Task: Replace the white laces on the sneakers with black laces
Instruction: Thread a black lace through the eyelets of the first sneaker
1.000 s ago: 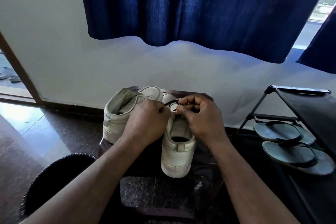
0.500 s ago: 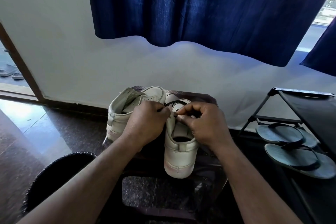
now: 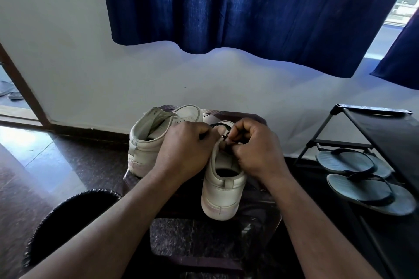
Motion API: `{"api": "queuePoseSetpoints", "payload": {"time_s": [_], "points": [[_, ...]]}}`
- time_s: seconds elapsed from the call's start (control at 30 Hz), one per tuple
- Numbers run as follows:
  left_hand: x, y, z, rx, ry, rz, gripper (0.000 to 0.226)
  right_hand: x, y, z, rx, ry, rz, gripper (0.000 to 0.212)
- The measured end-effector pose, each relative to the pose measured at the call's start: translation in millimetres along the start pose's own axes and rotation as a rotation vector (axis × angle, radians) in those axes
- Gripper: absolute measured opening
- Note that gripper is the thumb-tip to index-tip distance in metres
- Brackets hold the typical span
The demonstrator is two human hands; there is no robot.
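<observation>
Closest in, the white sneaker (image 3: 223,192) sits heel-first on the dark tabletop (image 3: 260,210), then left hand (image 3: 186,149) and right hand (image 3: 256,152) have fingers curled, pinching the black lace (image 3: 218,125) over its tongue, other sneaker (image 3: 149,142) just left, slightly further back.

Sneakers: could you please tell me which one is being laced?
The sneaker on the right, heel toward the camera: the left hand and right hand pinch a black lace at its tongue. The other sneaker shows no black lace.
</observation>
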State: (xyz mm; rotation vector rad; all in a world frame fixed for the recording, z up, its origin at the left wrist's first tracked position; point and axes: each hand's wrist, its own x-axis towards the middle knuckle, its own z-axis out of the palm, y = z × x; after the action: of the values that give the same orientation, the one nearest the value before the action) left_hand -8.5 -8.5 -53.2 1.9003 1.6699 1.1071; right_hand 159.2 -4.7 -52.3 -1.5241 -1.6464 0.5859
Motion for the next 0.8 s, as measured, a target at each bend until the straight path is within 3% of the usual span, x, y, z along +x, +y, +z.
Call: {"api": "queuePoseSetpoints", "payload": {"time_s": [0.07,0.17,0.47,0.7,0.8], "points": [[3.1,-2.7,1.1,-0.059,-0.021,-0.144,0.054,-0.9,1.9,2.4,0.011,0.006,-0.017,0.025],[2.4,-5.6,4.1,-0.111,-0.088,-0.267,0.028,-0.3,3.3,3.8,0.018,-0.007,-0.057,0.027],[-3.7,4.9,0.7,0.002,-0.103,-0.211,0.012,1.8,3.7,-1.9,-0.033,-0.099,-0.103,0.027],[-14.4,20.1,5.4,0.153,-0.07,-0.131,0.014,-1.3,11.4,-13.1,-0.065,-0.114,-0.123,0.027],[-13.8,22.0,12.8,0.013,-0.117,-0.238,0.015,-1.2,15.6,-18.2,-0.06,-0.077,-0.107,0.027]]}}
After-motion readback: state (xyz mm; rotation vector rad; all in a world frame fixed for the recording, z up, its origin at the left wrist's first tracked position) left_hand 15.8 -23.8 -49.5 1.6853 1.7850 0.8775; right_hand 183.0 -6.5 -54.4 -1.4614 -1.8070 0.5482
